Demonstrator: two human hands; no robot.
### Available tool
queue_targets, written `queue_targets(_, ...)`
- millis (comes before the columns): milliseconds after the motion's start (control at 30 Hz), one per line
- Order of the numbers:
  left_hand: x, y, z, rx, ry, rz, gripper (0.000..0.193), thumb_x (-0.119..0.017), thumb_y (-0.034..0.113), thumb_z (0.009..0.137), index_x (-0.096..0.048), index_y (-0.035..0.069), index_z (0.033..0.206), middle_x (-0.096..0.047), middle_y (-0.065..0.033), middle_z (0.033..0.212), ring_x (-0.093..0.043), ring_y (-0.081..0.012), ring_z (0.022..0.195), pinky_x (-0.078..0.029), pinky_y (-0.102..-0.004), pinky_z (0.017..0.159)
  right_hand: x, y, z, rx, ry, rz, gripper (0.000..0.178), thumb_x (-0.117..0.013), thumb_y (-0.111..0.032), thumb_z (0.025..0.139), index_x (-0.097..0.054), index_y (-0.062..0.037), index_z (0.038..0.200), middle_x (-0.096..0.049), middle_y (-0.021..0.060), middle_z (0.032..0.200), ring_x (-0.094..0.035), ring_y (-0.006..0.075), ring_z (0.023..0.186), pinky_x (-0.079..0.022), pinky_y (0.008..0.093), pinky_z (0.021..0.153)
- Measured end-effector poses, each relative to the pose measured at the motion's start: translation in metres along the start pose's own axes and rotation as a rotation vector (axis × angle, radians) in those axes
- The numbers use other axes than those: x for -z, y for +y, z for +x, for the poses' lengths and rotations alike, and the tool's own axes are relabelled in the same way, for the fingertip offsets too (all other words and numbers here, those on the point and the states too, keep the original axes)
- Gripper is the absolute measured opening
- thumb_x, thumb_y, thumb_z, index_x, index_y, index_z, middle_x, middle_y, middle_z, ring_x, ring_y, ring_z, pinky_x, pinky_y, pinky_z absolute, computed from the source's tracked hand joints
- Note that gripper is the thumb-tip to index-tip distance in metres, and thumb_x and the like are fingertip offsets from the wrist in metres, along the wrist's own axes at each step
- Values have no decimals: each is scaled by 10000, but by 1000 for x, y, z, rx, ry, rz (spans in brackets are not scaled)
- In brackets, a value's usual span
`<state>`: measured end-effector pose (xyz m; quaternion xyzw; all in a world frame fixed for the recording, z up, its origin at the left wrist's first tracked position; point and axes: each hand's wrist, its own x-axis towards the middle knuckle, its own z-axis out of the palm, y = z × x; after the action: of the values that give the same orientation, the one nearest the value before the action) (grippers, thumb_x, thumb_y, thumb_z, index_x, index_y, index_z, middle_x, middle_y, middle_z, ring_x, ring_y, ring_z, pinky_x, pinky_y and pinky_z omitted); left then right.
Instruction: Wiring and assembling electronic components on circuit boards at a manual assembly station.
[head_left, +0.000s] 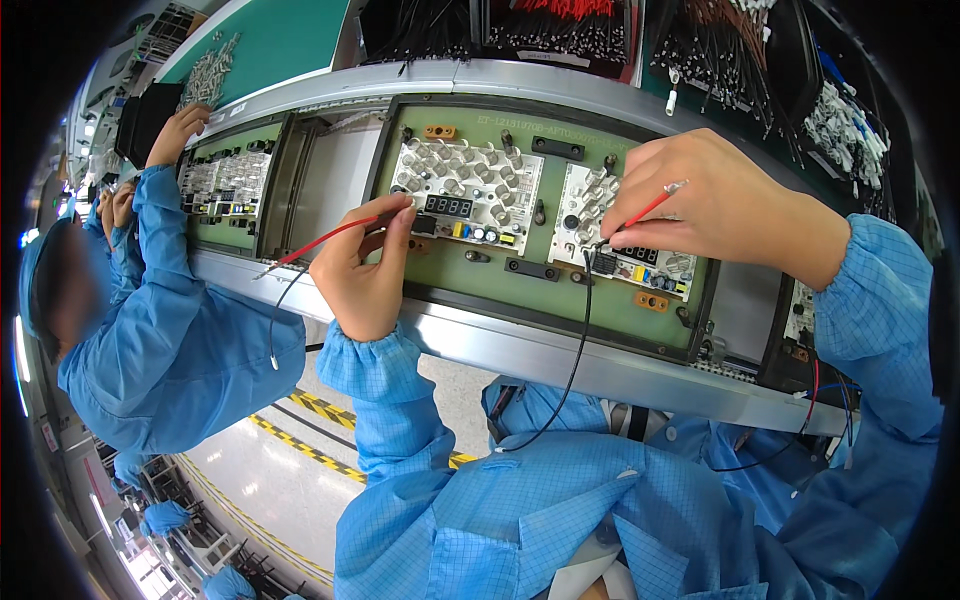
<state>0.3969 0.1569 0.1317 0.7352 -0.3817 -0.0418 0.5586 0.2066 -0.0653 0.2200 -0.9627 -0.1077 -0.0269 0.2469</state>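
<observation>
Two white circuit boards lie side by side on a green carrier (pixel 455 283). Each has several clear round parts and a dark digit display. At the lower left corner of the left board (pixel 520 185), my left hand (pixel 362 262) pinches a red wire (pixel 318 243) between thumb and fingertips. A black wire (pixel 274 325) hangs below that hand, its upper end hidden. My right hand (pixel 715 205) is closed over the right board (pixel 572 185), with a red wire (pixel 648 207) between its fingers. Under its fingertips, another black wire (pixel 577 350) runs down past the metal rail; its upper end is hard to make out.
A metal rail (pixel 520 345) borders the line on my side. Behind it stand bins of black wires (pixel 420 30), red wires (pixel 565 8) and white-ended wires (pixel 845 135). At left, a co-worker in blue (pixel 180 330) reaches over another carrier (pixel 225 185). More wires (pixel 815 390) hang at right.
</observation>
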Motion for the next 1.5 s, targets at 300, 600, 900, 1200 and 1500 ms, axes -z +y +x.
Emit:
queue_targets(300, -2, -1, 1, 20, -17, -10, 121, -668, -32, 829, -686, -28, 949, -707, -92, 832, -691, -137, 744, -562, -241, 653, -3, 1, -4, -53, -16, -32, 100, -724, -162, 768, -696, -71, 798, -653, 27, 727, -584, 232, 679, -471, 342, 559)
queue_targets(600, 1, -2, -2, -22, -51, 1, 218, -667, -58, 817, -650, -43, 1034, -710, -109, 931, -696, -149, 750, -553, -233, 640, -12, -5, 0, 22, -25, -136, 128, -691, -207, 793, -683, -82, 820, -659, 28, 754, -593, 226, 727, -480, 354, 597)
queue_targets(900, 37, -17, -83, -256, 113, 101, 154, -533, -69, 905, -621, -73, 1031, -684, -189, 950, -673, -178, 700, -554, -268, 598, -11, -10, -3, -27, -227, -214, 166, -632, -280, 856, -695, -151, 939, -659, 8, 803, -601, 206, 799, -501, 350, 651)
queue_targets(1200, 38, -6, -76, -289, -25, 18, 299, -583, -129, 764, -685, 17, 1004, -673, -93, 659, -652, -173, 562, -499, -240, 533, 94, -6, 6, -12, -123, -285, 165, -587, -228, 857, -686, -123, 935, -663, 65, 811, -634, 259, 785, -505, 391, 695)
queue_targets(1500, -8, 32, -33, -615, -131, -90, 259, -573, -99, 790, -704, 20, 980, -576, -46, 554, -563, -132, 458, -409, -236, 463, 127, 105, -6, -1271, -184, -262, 452, -479, -355, 959, -592, 67, 846, -659, 144, 696, -633, 215, 518, -557, 312, 514)
